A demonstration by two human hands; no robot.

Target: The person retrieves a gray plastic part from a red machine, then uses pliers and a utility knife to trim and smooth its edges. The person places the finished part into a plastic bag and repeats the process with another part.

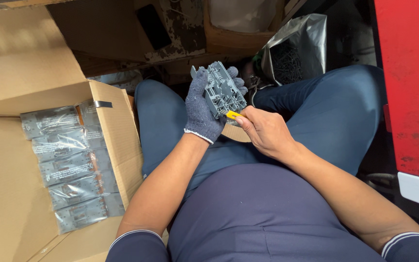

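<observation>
Left hand point(201, 110), gloved in grey knit, is closed around a grey moulded plastic part point(224, 91) held above the lap; a small yellow-handled tool point(233, 115) is pinched in the bare right hand point(264, 131) at the part's lower edge.

For clean work, the part is best kept braced against the gloved palm and the tool guided away from the fingers. The tool's tip is hidden behind the part, so its kind cannot be told. Clear-wrapped grey parts point(69, 167) lie in an open cardboard box point(117, 126); the contents of a silvery plastic bag point(297, 48) are indistinct.
</observation>
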